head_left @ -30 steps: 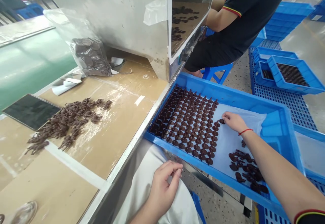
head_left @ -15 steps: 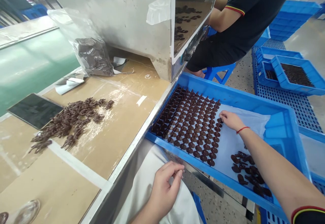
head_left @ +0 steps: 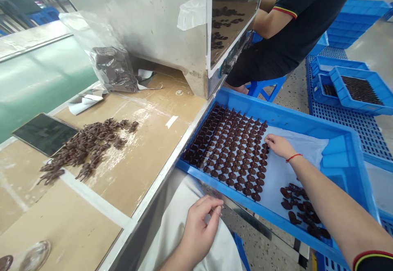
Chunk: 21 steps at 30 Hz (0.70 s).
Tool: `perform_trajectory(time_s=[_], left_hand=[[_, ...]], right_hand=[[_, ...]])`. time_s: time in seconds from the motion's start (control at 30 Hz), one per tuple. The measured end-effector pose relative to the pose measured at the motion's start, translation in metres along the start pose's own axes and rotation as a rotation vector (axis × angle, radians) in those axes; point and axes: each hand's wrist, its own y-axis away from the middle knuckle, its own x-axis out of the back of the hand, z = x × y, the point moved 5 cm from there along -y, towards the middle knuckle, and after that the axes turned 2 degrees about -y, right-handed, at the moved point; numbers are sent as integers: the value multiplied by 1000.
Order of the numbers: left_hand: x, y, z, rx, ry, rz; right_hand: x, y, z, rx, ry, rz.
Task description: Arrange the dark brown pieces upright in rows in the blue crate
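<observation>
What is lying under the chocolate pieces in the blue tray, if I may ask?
A pale sheet lines the blue tray, visible beside the chocolate pieces; directly beneath them it is covered.

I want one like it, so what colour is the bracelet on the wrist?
Red: the thin string bracelet behind the right hand, best seen in the head view.

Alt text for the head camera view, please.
The right hand touches the edge of rows of dark chocolate pieces on pale paper in a blue plastic tray; the left hand is held above a white apron.
</observation>
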Motion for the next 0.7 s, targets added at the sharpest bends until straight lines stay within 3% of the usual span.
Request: perform_trajectory(time_s=[0.53, 0.7], left_hand=[[0, -2, 0, 3, -13, 8], [1, -4, 0, -14, -4, 9]], right_hand=[[1, 0, -4, 1, -42, 29], [31, 20, 30, -78, -14, 105]])
